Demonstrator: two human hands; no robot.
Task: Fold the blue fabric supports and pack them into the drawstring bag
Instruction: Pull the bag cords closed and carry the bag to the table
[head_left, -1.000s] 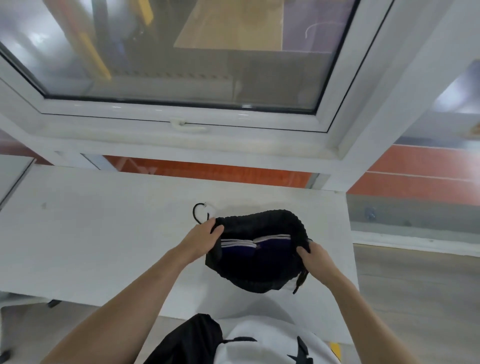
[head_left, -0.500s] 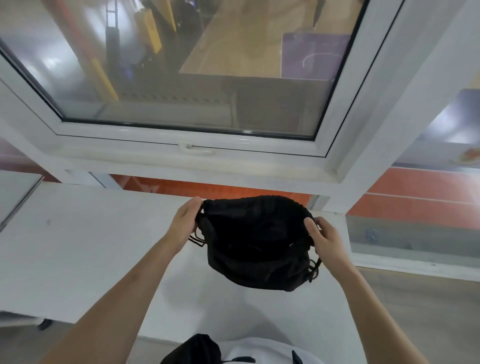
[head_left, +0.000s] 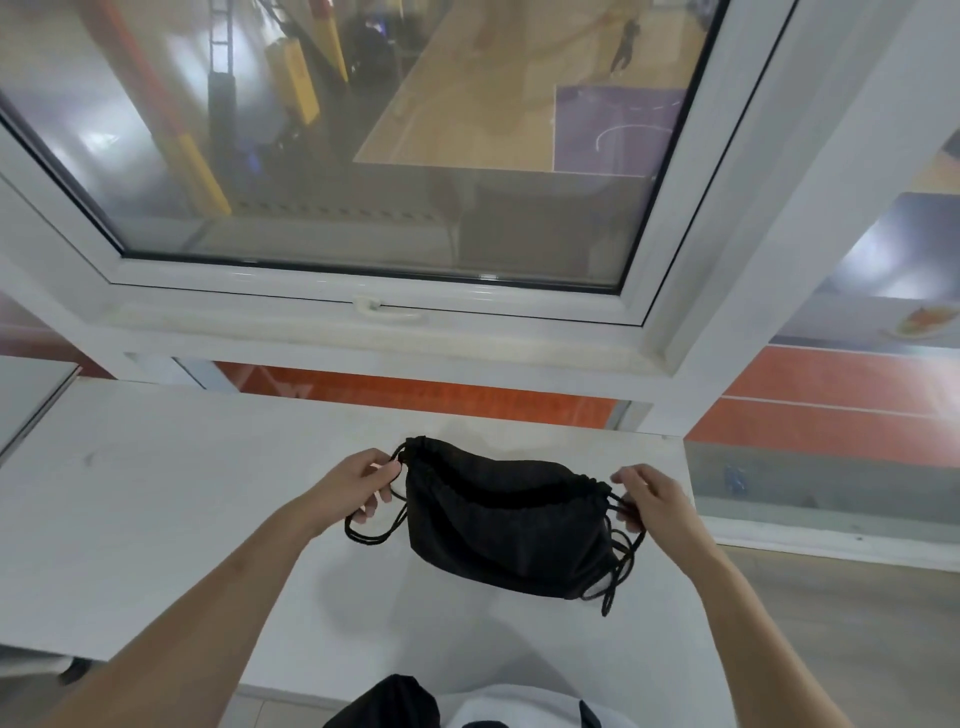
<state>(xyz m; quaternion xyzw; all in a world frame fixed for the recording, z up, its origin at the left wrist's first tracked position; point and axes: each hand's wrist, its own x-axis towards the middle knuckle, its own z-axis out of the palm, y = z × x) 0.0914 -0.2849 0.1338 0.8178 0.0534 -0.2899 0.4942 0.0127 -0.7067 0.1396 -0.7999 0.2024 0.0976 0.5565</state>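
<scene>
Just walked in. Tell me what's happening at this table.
A person stands at a white table under a window, holding a black drawstring bag just above it. The left hand pinches the cord at the bag's left corner and the right hand grips the cords at the right corner, as if drawing it shut. The mouth is partly open. No blue fabric shows, so whether the supports are inside cannot be told from here.

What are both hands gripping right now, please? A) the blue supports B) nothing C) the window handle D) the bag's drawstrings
D: the left hand and right hand each pinch the black drawstrings at opposite ends of the bag mouth.
</scene>
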